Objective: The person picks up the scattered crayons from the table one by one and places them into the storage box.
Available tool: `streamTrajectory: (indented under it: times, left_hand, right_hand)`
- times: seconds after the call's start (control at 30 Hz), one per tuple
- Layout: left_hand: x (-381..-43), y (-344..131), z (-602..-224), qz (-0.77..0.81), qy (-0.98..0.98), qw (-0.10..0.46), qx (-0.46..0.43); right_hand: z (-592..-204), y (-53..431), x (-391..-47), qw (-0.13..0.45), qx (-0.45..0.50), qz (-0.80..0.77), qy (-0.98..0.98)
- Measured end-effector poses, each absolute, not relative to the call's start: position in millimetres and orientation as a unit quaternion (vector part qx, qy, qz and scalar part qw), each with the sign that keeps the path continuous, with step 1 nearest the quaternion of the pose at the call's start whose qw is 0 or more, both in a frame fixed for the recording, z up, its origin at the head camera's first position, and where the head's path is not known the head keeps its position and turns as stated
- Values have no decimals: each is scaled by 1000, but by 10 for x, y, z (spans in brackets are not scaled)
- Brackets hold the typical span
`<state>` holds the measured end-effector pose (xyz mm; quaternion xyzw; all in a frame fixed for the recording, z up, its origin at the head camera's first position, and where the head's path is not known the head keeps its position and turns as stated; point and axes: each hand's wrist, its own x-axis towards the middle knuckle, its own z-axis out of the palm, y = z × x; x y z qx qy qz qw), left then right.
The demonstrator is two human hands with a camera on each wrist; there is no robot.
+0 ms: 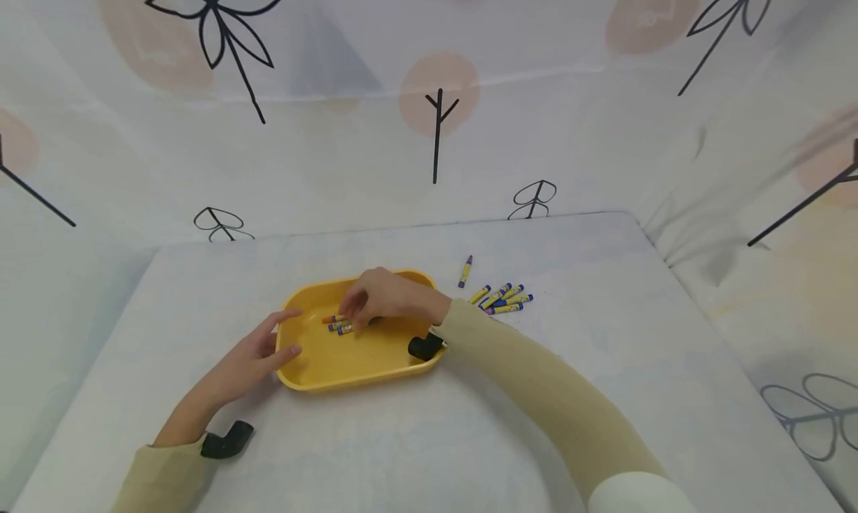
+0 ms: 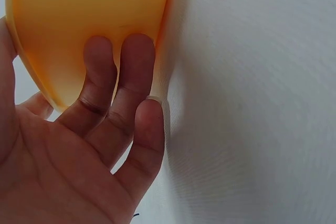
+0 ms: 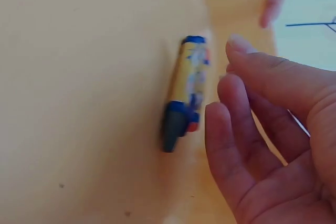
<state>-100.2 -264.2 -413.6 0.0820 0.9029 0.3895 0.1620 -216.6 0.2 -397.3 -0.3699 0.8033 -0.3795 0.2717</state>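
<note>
A yellow tray stands on the table with a few wrapped crayons lying side by side inside it. My left hand holds the tray's left end, thumb and a finger reaching over the rim while other fingers bend against the outer wall. Over the tray floor is my right hand, fingers loosely bent right beside the crayons. In the right wrist view a dark-tipped crayon with a yellow and blue wrapper lies just off the fingertips, and nothing shows between thumb and fingers.
To the right of the tray lies a loose pile of several crayons. One purple-tipped crayon sits apart behind it. A patterned cloth backdrop rises behind the pale table. Black wrist cameras are strapped at both cuffs.
</note>
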Motion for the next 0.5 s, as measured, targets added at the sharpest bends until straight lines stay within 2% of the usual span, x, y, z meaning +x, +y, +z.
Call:
streamTrajectory:
  times: [0.3,0.5]
  left_hand:
    - [-1005,-2641,-4162,384,906,159,83]
    - [-1000,-2638,-4162,375,910,156,78]
  right_hand:
    - [-3700,234,-2188,268,-381,-432,772]
    - [-3492,604,-2203,204,-366,-422,804]
